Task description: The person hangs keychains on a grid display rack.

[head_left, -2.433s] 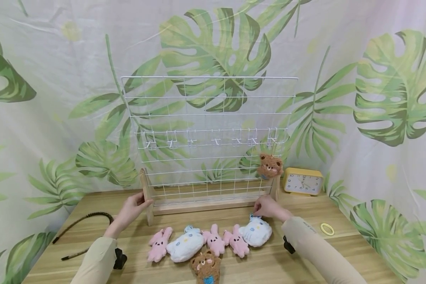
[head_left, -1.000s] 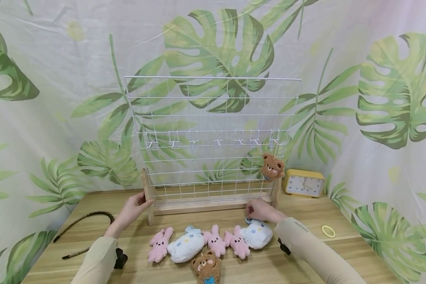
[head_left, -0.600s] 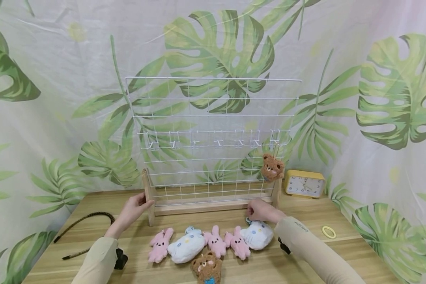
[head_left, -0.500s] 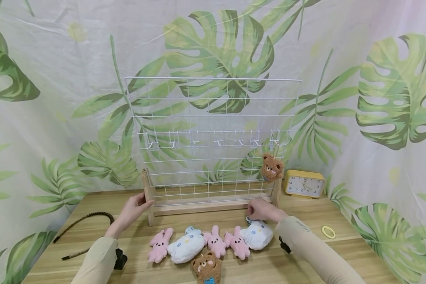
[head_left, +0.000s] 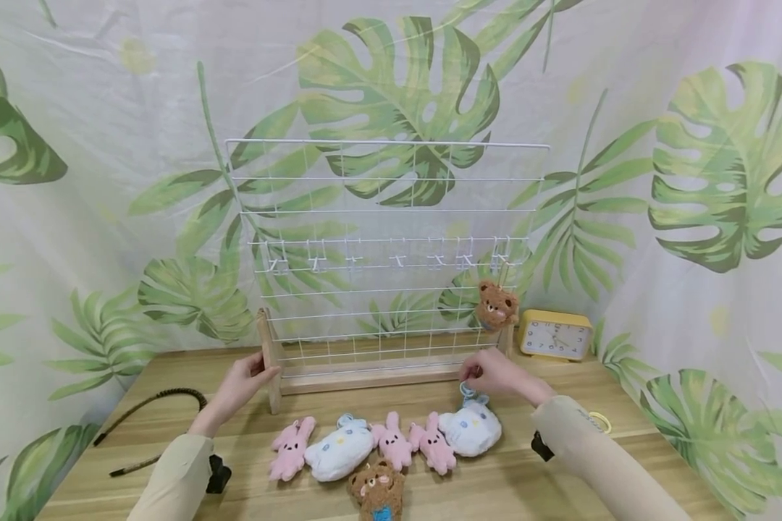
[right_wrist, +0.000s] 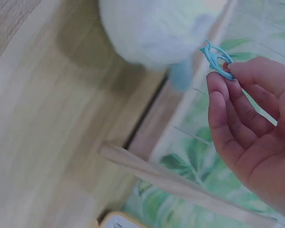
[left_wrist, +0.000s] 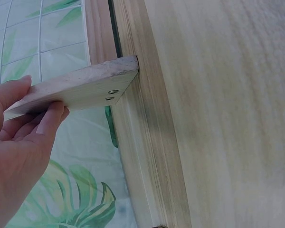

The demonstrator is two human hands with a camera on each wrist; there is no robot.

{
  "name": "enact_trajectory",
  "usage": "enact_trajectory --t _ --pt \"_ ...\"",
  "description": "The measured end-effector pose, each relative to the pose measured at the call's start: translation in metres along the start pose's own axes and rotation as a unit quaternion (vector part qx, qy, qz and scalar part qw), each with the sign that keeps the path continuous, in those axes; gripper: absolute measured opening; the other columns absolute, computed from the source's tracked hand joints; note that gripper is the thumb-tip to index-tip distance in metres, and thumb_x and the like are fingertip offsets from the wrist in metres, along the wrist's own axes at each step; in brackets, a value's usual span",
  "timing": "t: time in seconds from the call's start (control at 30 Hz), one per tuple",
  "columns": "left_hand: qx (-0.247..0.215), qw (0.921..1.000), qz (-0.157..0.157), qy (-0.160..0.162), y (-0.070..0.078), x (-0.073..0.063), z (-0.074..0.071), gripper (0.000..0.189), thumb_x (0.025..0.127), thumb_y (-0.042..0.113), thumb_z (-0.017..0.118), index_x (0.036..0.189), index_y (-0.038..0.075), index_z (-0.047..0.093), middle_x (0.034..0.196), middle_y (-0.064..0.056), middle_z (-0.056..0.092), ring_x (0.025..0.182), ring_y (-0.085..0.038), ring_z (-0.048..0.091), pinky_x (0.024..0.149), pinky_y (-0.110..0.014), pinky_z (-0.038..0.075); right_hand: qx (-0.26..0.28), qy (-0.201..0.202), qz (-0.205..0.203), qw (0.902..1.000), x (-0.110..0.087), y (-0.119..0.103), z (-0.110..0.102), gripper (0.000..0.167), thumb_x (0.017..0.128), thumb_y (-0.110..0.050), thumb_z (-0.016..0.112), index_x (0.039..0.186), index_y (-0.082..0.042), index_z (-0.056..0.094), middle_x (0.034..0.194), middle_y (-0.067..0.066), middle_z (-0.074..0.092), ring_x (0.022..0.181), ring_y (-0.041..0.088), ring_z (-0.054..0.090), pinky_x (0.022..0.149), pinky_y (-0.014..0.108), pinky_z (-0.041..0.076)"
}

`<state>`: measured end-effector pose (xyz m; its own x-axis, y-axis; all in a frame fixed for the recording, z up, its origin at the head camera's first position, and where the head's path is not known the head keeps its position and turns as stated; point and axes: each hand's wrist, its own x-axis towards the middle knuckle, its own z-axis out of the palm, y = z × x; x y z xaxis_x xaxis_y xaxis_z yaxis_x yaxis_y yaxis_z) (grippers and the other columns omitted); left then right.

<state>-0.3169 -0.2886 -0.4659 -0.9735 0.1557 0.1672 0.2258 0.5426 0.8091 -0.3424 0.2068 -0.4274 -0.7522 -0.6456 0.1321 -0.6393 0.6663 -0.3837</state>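
One blue ring (right_wrist: 212,59), raised higher, right hand (head_left: 495,372) pinching

Your head camera looked forward and down over the rack (head_left: 378,381); your wrist cameras, close and tilted, shared with it the left post (left_wrist: 80,88) and right post (right_wrist: 175,183).

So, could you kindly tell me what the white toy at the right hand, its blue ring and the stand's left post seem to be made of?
White toy: probably soft plush fabric, matte, with a fuzzy surface.
Blue ring: smooth, perhaps plastic or painted metal; its even colour hides which.
Left post: apparently pale wood, matte, with faint grain-like streaks.
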Motion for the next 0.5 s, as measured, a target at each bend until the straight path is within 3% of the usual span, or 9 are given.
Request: enact_trajectory --t 0.3,0.5 --pt "0.008 0.9999 0.001 0.008 0.0 0.0 0.0 0.051 0.104 0.021 0.054 0.139 -0.014 0.046 0.132 -0.035 0.058 0.12 -0.042 0.06 0.086 -0.023 0.055 0.013 0.024 0.001 0.9996 -0.022 -0.017 -0.027 0.013 0.088 -0.001 0.066 0.09 -0.009 0.077 0.08 -0.001 0.073 0.065 0.0 0.058 0.059 0.016 0.05" --pt "0.005 1.0 0.001 0.002 0.0 0.0 0.0 0.055 0.104 0.023 0.054 0.142 -0.015 0.043 0.135 -0.035 0.055 0.123 -0.043 0.058 0.09 -0.028 0.055 0.01 0.048 -0.009 0.9988 -0.033 -0.03 -0.039 0.012 0.087 0.0 0.068 0.089 -0.008 0.076 0.079 0.001 0.074 0.063 -0.002 0.058 0.058 0.016 0.05"
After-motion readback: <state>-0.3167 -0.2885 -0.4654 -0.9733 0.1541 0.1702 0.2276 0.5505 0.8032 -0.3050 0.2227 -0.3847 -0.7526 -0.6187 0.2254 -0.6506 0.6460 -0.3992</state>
